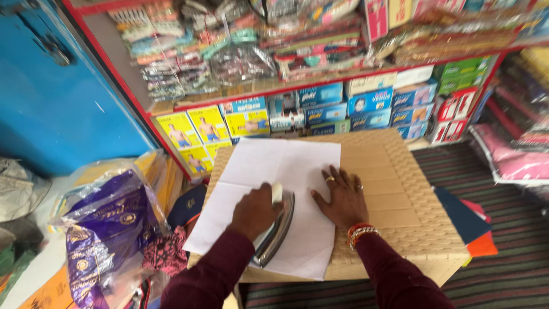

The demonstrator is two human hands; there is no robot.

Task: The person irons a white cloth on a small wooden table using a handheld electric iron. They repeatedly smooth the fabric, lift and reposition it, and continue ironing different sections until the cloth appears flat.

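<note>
A white cloth [260, 166] with fold creases lies spread over a low beige woven-pattern table [394, 189]. My left hand [255, 210] is closed around the pale handle of a metal clothes iron [276, 229], which rests flat on the cloth near the table's front edge. My right hand [341, 197] lies flat beside it, fingers spread, pressing the right edge of the cloth against the table. It wears rings, with orange and beaded bangles at the wrist. Both arms are in dark maroon sleeves.
Behind the table stand red-framed shelves [320, 80] stacked with boxed and plastic-wrapped garments. A clear bag of purple packets [108, 229] lies on the left by a blue wall [51, 97]. Folded blue and orange fabric [472, 226] lies on the striped floor mat at right.
</note>
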